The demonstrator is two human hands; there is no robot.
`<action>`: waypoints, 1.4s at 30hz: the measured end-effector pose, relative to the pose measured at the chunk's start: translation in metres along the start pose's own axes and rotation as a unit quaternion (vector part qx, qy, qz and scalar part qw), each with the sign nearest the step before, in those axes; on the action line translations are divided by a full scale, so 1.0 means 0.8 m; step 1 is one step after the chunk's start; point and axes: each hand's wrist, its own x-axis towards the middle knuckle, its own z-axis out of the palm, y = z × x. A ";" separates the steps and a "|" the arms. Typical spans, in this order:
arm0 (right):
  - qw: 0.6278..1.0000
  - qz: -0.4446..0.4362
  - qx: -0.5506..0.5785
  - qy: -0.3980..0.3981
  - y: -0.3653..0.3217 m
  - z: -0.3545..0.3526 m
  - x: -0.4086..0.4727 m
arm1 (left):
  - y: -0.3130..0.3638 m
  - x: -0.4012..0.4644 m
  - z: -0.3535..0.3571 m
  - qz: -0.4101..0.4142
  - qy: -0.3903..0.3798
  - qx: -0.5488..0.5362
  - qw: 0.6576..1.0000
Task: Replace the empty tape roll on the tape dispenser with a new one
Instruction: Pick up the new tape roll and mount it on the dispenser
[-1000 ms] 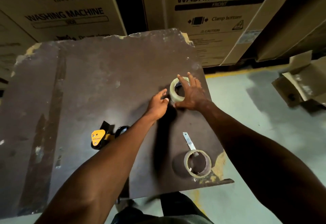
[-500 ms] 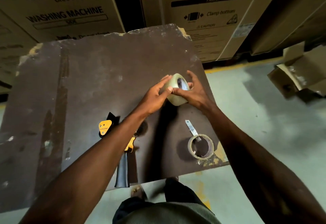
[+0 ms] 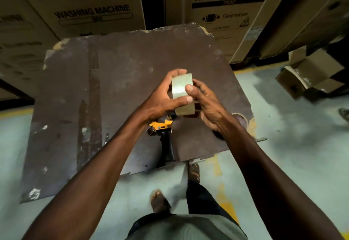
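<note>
We hold the new tape roll (image 3: 182, 94) up off the counter (image 3: 117, 73) between both hands, the left hand (image 3: 164, 96) curled round its left side and the right hand (image 3: 205, 103) pinching its face with the thumb. The tape dispenser (image 3: 160, 126) lies on the counter just below our wrists. We judge that picking for the loose end could let the roll slip, or that the freed end could stick back down.
</note>
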 end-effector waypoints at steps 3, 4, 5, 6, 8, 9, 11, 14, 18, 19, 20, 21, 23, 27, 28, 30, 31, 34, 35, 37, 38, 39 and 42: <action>1.000 -0.012 -0.011 -0.006 0.005 0.019 -0.021 | 0.010 -0.022 -0.013 -0.019 -0.008 -0.052 0.998; 1.000 -0.017 -0.018 -0.008 0.006 0.023 -0.025 | 0.012 -0.026 -0.016 -0.032 -0.007 -0.074 0.997; 0.999 -0.023 -0.023 -0.011 0.008 0.027 -0.029 | 0.015 -0.031 -0.019 -0.041 -0.008 -0.090 0.995; 0.999 -0.029 -0.026 -0.015 0.009 0.031 -0.033 | 0.019 -0.036 -0.021 -0.046 -0.004 -0.098 0.994; 0.998 -0.044 -0.036 -0.023 0.008 0.038 -0.037 | 0.027 -0.043 -0.021 -0.042 0.010 -0.104 0.994; 0.997 -0.055 -0.044 -0.025 0.007 0.041 -0.037 | 0.029 -0.043 -0.020 -0.046 0.024 -0.104 0.993; 0.993 -0.084 -0.074 -0.030 0.005 0.044 -0.039 | 0.035 -0.045 -0.017 -0.062 0.060 -0.106 0.991; 0.984 -0.125 -0.119 -0.039 -0.001 0.042 -0.043 | 0.039 -0.042 -0.014 -0.074 0.083 -0.115 0.987; 0.982 -0.127 -0.123 -0.062 -0.014 0.033 -0.046 | 0.047 -0.040 0.003 -0.022 0.111 -0.092 0.989; 0.984 -0.116 -0.117 -0.061 -0.018 0.033 -0.047 | 0.049 -0.040 0.008 -0.001 0.117 -0.084 0.990; 0.986 -0.103 -0.115 -0.059 -0.023 0.031 -0.047 | 0.051 -0.038 0.014 0.017 0.123 -0.074 0.990; 0.988 -0.088 -0.114 -0.059 -0.027 0.029 -0.048 | 0.052 -0.035 0.020 0.030 0.129 -0.064 0.989; 0.990 -0.062 -0.107 -0.062 -0.032 0.021 -0.049 | 0.057 -0.030 0.029 0.043 0.149 -0.055 0.986; 0.991 -0.060 -0.095 -0.077 -0.033 0.001 -0.047 | 0.071 -0.022 0.042 0.027 0.184 -0.099 0.978; 0.990 -0.065 -0.094 -0.086 -0.034 -0.004 -0.046 | 0.076 -0.020 0.044 0.018 0.188 -0.114 0.975; 0.987 -0.086 -0.099 -0.098 -0.036 -0.012 -0.048 | 0.084 -0.015 0.047 -0.005 0.179 -0.128 0.975; 0.984 -0.100 -0.111 -0.099 -0.038 -0.015 -0.050 | 0.087 -0.013 0.049 -0.014 0.169 -0.130 0.977; 0.976 -0.126 -0.146 -0.098 -0.042 -0.022 -0.050 | 0.092 -0.011 0.057 -0.016 0.132 -0.130 0.983; 0.976 -0.125 -0.145 -0.104 -0.044 -0.024 -0.050 | 0.092 -0.010 0.060 -0.007 0.127 -0.126 0.984; 0.977 -0.116 -0.136 -0.115 -0.049 -0.026 -0.050 | 0.092 -0.012 0.066 0.021 0.133 -0.115 0.984; 0.978 -0.107 -0.131 -0.120 -0.052 -0.027 -0.051 | 0.092 -0.013 0.068 0.035 0.141 -0.102 0.984; 0.979 -0.095 -0.131 -0.126 -0.056 -0.026 -0.052 | 0.093 -0.015 0.069 0.046 0.148 -0.084 0.984; 0.977 -0.074 -0.143 -0.139 -0.066 -0.028 -0.056 | 0.096 -0.016 0.073 0.050 0.160 -0.060 0.984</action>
